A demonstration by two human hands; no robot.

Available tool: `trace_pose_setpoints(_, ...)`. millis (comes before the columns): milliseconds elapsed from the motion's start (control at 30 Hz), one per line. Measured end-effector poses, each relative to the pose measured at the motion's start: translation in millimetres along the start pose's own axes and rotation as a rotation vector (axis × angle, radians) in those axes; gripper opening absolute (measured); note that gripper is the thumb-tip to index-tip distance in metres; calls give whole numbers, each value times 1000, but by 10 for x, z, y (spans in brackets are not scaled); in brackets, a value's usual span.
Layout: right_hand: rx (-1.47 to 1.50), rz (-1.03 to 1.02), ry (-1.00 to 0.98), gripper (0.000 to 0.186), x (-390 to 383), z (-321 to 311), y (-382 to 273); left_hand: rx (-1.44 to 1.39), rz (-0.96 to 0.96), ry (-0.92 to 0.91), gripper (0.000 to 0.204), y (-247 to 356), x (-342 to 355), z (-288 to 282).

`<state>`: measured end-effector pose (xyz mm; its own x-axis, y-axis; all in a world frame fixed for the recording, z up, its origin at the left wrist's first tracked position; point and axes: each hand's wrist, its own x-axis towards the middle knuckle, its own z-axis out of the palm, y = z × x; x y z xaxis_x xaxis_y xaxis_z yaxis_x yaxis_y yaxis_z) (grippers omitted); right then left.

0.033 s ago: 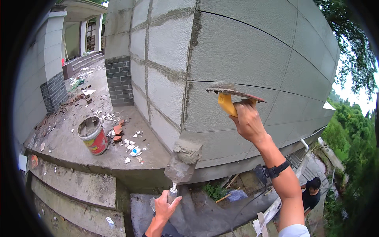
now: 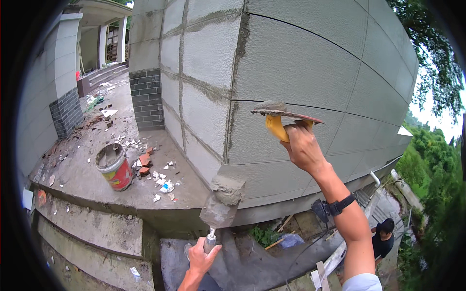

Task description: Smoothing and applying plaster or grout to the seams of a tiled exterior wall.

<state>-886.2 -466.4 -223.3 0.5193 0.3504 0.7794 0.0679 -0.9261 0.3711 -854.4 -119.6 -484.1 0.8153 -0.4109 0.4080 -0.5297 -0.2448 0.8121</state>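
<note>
Up against the grey tiled wall (image 2: pixel 301 63), the right hand (image 2: pixel 303 148) is wrapped around the yellow handle of a hawk (image 2: pixel 286 114), holding it flat right by the wall face, with a small lump of mortar (image 2: pixel 270 105) sitting at its left end. Lower down, the left hand (image 2: pixel 201 254) is closed round the handle of a trowel (image 2: pixel 223 196), blade pointing up and caked in wet grey mortar, hanging out in front of the wall's bottom edge and not touching it as far as I can tell. Progress-wise, I'd say the joint filling is partway: the vertical seam (image 2: pixel 241 43) near the corner and a few horizontal ones left of it look smeared and packed with darker mortar, while the joints further right are just thin clean lines, so that stretch looks undone. Smears on the filled ones look rough too, so cleanup is probably left. Down on the concrete ledge (image 2: pixel 77 174) there's a red and yellow bucket (image 2: pixel 115 167) with broken tile and brick bits scattered around it. Another person (image 2: pixel 383 237) in dark clothes is way down below at the lower right, well away from both hands.
</note>
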Motion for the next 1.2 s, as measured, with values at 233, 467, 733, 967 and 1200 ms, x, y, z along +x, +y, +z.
trace_pose_setpoints(233, -57, -73, -174, 28, 310, 1096, 483, 49, -323, -27, 39, -556, -249, -285)
trace_pose_setpoints(467, -49, 6, -218, 33, 576, 1272, 525, -51, -522, 71, 34, -724, -273, -428)
trace_pose_setpoints(733, -8, 108, -335, 35, 913, 1249, 585, -53, -586, 94, 37, -704, -273, -394)
trace_pose_setpoints(967, -222, -123, 19, 34, 803, 1306, 728, -51, -580, 55, 38, -652, -298, -274)
trace_pose_setpoints(1200, 30, 183, -331, 33, 500, 881, 961, -63, -515, 54, 35, -601, -276, -229)
